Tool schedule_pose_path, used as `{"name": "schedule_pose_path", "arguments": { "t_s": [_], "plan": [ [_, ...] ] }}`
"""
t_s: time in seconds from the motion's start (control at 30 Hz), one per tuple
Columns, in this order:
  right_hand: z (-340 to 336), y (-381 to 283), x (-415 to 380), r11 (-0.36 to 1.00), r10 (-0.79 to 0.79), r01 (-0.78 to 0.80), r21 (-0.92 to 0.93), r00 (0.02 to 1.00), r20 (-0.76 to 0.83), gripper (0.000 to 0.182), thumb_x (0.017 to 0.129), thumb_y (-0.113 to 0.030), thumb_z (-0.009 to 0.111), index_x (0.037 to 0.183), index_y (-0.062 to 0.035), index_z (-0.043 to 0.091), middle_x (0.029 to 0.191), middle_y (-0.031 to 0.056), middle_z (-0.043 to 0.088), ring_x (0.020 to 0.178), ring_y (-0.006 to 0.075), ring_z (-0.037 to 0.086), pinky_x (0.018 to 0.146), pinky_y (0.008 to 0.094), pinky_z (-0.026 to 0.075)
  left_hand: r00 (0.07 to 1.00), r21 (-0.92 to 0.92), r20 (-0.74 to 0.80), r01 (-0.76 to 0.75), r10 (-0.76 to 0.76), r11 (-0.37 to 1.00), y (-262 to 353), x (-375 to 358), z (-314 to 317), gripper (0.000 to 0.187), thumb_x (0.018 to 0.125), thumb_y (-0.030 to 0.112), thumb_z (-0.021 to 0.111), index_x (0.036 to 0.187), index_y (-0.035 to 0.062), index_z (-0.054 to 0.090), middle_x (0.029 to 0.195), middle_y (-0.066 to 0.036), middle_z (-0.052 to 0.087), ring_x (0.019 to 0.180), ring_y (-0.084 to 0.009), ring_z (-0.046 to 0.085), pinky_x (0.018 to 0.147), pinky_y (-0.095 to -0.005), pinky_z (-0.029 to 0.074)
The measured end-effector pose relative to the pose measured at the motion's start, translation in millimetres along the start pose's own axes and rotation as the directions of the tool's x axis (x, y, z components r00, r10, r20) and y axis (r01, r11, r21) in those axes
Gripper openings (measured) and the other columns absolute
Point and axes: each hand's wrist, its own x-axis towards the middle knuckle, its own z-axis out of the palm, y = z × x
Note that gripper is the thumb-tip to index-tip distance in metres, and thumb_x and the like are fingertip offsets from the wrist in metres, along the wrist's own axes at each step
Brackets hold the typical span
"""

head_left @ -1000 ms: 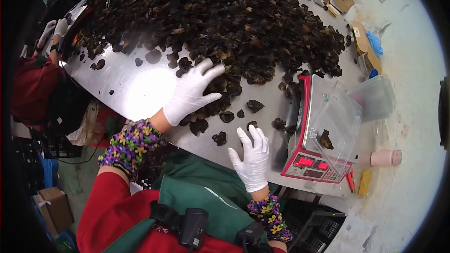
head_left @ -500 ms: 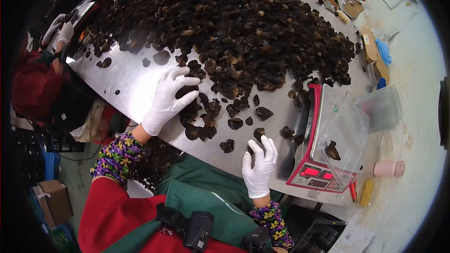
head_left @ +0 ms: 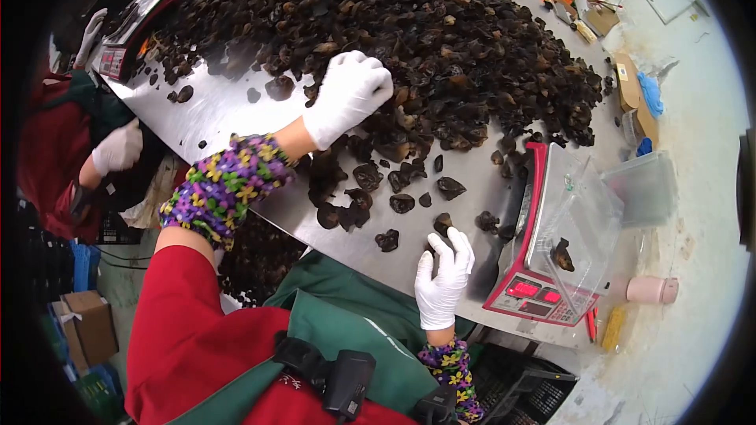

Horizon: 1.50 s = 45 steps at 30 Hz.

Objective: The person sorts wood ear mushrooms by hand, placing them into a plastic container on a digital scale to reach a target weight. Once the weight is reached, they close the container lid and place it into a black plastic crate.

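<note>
My left hand, in a white glove, is over the near edge of a large heap of dark wood ear mushrooms. Its fingers are curled in, and whatever they hold is hidden from view. Lower down, my right hand, also gloved, hovers at the table's front edge with thumb and fingers apart. Just beyond its fingertips lies a small mushroom piece. Loose pieces such as this one are scattered on the metal table between my hands.
To the right stands a red scale with a clear tray holding one mushroom piece. Behind it are a plastic tub and a pink cup. A co-worker's gloved hand and another scale are at far left.
My left hand has moved up and right onto the heap, its spread fingers now curled. My right hand has barely moved. The co-worker's one hand has come down from the scale.
</note>
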Motion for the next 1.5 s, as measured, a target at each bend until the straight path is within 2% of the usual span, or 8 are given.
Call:
{"name": "schedule_pose_path", "arguments": {
  "t_s": [0.2,0.27,0.43,0.6,0.77,0.9,1.2,1.5],
  "plan": [
    [-1.7,-0.5,0.4,1.0,-0.004,0.003,0.017,0.999,0.033,0.032,0.083,-0.005,0.07,0.115,-0.0078,0.07,0.134,0.0182,0.054,0.129,0.0412,0.048,0.109,0.0505,0.04,0.948,-0.042,0.138,0.295,-0.287,0.955,12.1,-63.5,-99.1,0.017,0.088,0.015,0.072,0.104,0.0086,0.067,0.103,-0.007,0.067,0.097,-0.0295,0.062,0.087,-0.0377,0.05],
    [-2.4,-0.3,-0.5,1.0,-0.021,0.021,0.005,0.999,0.032,0.032,0.083,-0.005,0.07,0.115,-0.0081,0.071,0.134,0.018,0.055,0.129,0.0414,0.048,0.109,0.0503,0.04,0.832,-0.143,0.204,0.547,-0.516,0.825,24.0,-86.1,-114.9,0.029,0.088,0.019,0.073,0.115,0.0107,0.067,0.111,-0.008,0.068,0.109,-0.0282,0.062,0.091,-0.0361,0.05],
    [-3.1,-17.7,7.3,0.992,-0.126,0.126,0.001,0.991,0.043,0.034,0.081,-0.01,0.072,0.115,-0.0125,0.071,0.132,0.0124,0.059,0.126,0.0364,0.05,0.11,0.0543,0.035,0.935,0.154,0.187,0.274,-0.3,0.949,32.2,-108.3,-112.0,0.054,0.085,0.037,0.076,0.135,0.0192,0.063,0.134,-0.007,0.063,0.119,-0.0308,0.059,0.102,-0.0434,0.045],
    [13.8,-40.9,37.3,0.968,-0.25,0.248,0.04,0.968,0.038,0.035,0.08,-0.012,0.072,0.115,-0.0118,0.07,0.127,0.0118,0.061,0.121,0.0362,0.053,0.107,0.0522,0.038,0.884,0.057,0.381,0.272,-0.273,0.961,36.4,-82.5,-79.0,0.07,0.083,0.034,0.079,0.147,0.0232,0.053,0.157,-0.018,0.039,0.141,-0.0405,0.04,0.116,-0.0498,0.035],
    [27.5,-48.9,47.0,0.959,-0.283,0.282,0.042,0.958,0.041,0.032,0.081,-0.011,0.071,0.113,-0.0116,0.069,0.122,0.0115,0.061,0.119,0.0352,0.053,0.105,0.0512,0.039,0.902,-0.035,0.418,0.137,-0.11,0.99,19.4,-78.1,-45.3,0.041,0.084,0.024,0.078,0.123,0.0146,0.069,0.144,-0.012,0.053,0.13,-0.0376,0.05,0.108,-0.048,0.043],
    [26.7,-48.6,46.2,0.961,-0.276,0.275,0.023,0.96,0.053,0.032,0.081,-0.012,0.071,0.113,-0.0116,0.069,0.124,0.0111,0.06,0.121,0.0346,0.052,0.105,0.0514,0.039,0.941,-0.187,0.293,0.232,-0.171,0.955,24.8,-82.2,-70.1,0.019,0.083,0.013,0.076,0.1,0.0094,0.07,0.125,-0.008,0.063,0.112,-0.0283,0.062,0.093,-0.0365,0.051],
    [33.0,-51.3,53.2,0.962,-0.271,0.268,0.042,0.954,0.131,0.042,0.081,-0.019,0.074,0.123,-0.0127,0.067,0.131,0.0123,0.057,0.125,0.0359,0.05,0.107,0.0546,0.036,0.908,-0.197,0.188,0.409,-0.375,0.891,20.6,-154.6,-94.8,0.031,0.077,0.011,0.08,0.106,0.0088,0.069,0.135,-0.017,0.057,0.126,-0.0368,0.055,0.106,-0.0438,0.046],
    [46.2,-63.2,59.7,0.949,-0.311,0.313,0.045,0.9,0.305,0.087,0.08,-0.047,0.079,0.152,-0.0129,0.043,0.149,0.0198,0.042,0.138,0.0407,0.04,0.112,0.0576,0.032,0.879,-0.132,0.231,0.452,-0.416,0.882,20.8,-115.7,-113.0,0.064,0.084,0.03,0.075,0.141,0.0141,0.054,0.149,-0.02,0.046,0.137,-0.0391,0.044,0.115,-0.0475,0.035]
  ]
}}
